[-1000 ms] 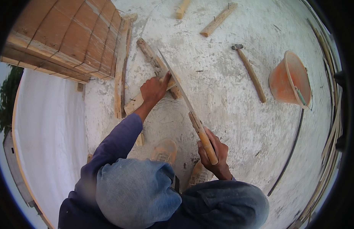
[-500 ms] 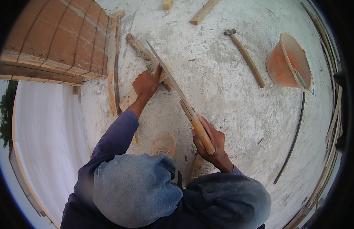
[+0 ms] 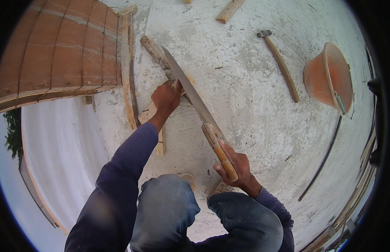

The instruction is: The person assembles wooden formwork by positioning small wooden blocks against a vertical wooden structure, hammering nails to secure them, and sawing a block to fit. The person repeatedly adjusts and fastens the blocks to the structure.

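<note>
My right hand [image 3: 237,167] is wrapped round the wooden handle of a handsaw [image 3: 190,93], whose toothed blade slants away to the far left. The blade lies over a pale wooden board [image 3: 148,112], close by my left hand [image 3: 166,98]. My left hand is closed on that board, its fingers partly hidden from view. Under the board's far part runs a rough, bark-like length of wood [image 3: 154,51]. Whether the teeth touch the board cannot be made out.
A hammer [image 3: 281,67] lies on the concrete floor to the right, near an orange bucket [image 3: 329,80]. A dark rod [image 3: 323,161] lies below the bucket. Long timber [image 3: 128,71] stands beside a brown panelled form [image 3: 73,46] at left; a short wood piece [image 3: 229,10] lies far off.
The saw has rolled, so its broad blade face shows more. My left index finger, stretched beside the blade before, is now curled in. My knees and the view have shifted.
</note>
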Motion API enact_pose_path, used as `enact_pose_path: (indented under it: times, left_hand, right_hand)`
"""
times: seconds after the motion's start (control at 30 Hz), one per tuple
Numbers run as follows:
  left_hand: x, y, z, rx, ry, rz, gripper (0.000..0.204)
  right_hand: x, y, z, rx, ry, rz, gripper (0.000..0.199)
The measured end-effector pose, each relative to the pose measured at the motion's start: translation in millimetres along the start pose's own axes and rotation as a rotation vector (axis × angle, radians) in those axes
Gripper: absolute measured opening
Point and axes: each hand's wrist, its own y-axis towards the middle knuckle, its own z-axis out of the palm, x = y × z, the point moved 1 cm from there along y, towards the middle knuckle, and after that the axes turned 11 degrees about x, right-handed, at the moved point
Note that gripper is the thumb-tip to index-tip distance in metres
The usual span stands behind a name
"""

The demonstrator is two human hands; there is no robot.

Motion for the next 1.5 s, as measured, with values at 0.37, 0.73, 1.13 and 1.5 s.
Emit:
enact_pose_path:
  times: [0.37, 0.73, 1.13, 1.5]
  left_hand:
    - [-1.9, 0.0, -17.6, 0.181, -0.101, 0.024, 0.088]
    - [1.9, -4.5, -10.3, 0.107, -0.130, 0.058, 0.095]
    - [-0.7, -3.8, -10.6, 0.105, -0.115, 0.044, 0.099]
    - [3.6, -1.4, -9.1, 0.108, -0.106, 0.062, 0.101]
  right_hand:
    - [-3.0, -6.7, 19.9, -0.123, -0.254, 0.148, 0.065]
    - [3.4, -7.0, 14.8, -0.107, -0.219, 0.162, 0.066]
    - [-8.6, 7.5, 10.8, -0.072, -0.245, 0.174, 0.068]
    - [1.7, -36.2, -4.5, -0.042, -0.435, 0.216, 0.062]
